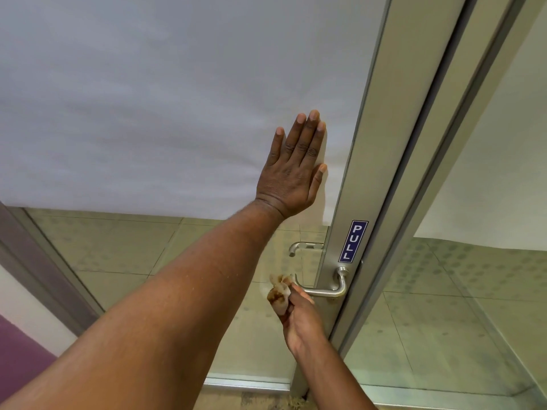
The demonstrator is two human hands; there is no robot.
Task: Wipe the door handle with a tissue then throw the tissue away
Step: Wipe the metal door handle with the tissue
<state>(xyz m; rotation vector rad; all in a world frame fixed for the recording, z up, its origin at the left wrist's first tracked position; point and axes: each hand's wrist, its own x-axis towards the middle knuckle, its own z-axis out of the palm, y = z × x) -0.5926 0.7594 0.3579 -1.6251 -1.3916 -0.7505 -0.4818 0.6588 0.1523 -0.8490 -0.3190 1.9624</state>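
Observation:
A silver lever door handle [331,291] sticks out from the metal door stile [381,161] below a blue PULL sticker [353,241]. My right hand [299,315] holds a crumpled, brown-stained tissue [279,291] at the free left end of the handle, touching it or just beside it. My left hand [293,170] lies flat, fingers together, against the frosted glass pane of the door [148,99], above and left of the handle. A second handle [302,247] shows through the glass on the far side.
The door frame [438,161] runs diagonally at the right, with another glass panel [488,276] beyond it. Tiled floor [118,247] shows through the clear lower glass. A purple and white wall [17,335] stands at the lower left.

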